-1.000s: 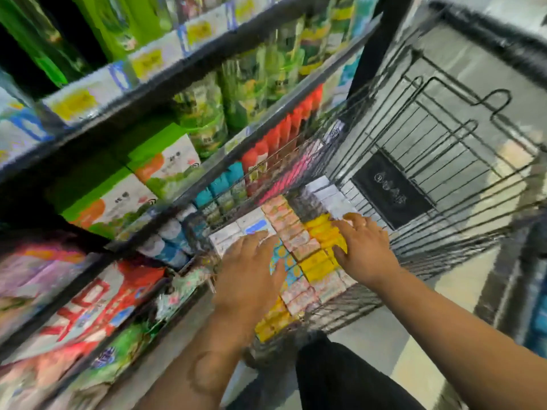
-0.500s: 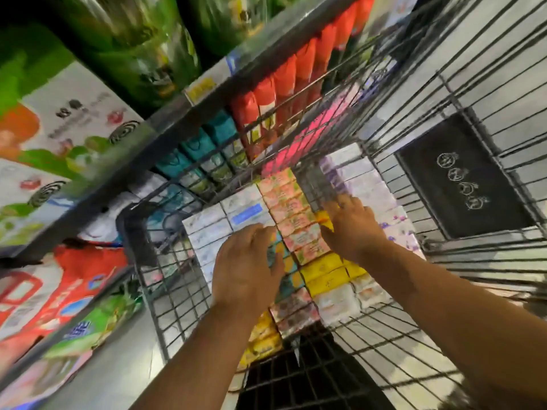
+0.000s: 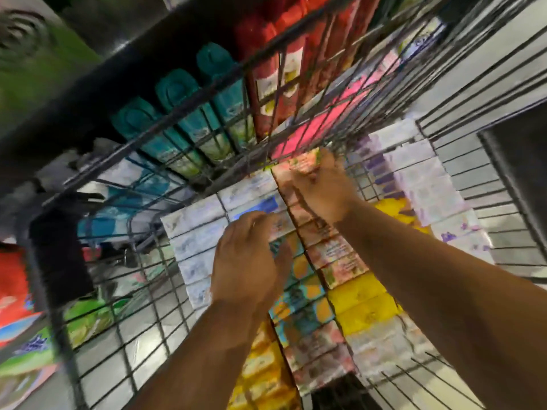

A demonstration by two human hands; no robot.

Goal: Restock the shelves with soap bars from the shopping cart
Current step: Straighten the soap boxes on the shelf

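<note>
Across the lower middle of the frame, soap bars [image 3: 364,306] are packed in coloured rows on the wire floor of the shopping cart [image 3: 118,335]. Slightly farther up, the left hand [image 3: 245,261] is laid over the white bars [image 3: 195,232], its fingers bent at their far edge; whether anything is gripped cannot be told through the blur. Beyond it, at the centre, the right hand [image 3: 322,193] is curled round a pink-wrapped bar [image 3: 305,161] at the far end of its row. Behind the cart's wall, teal cans [image 3: 177,113] and red cans [image 3: 266,63] are ranged by the dark shelf [image 3: 97,93] at the upper left.
</note>
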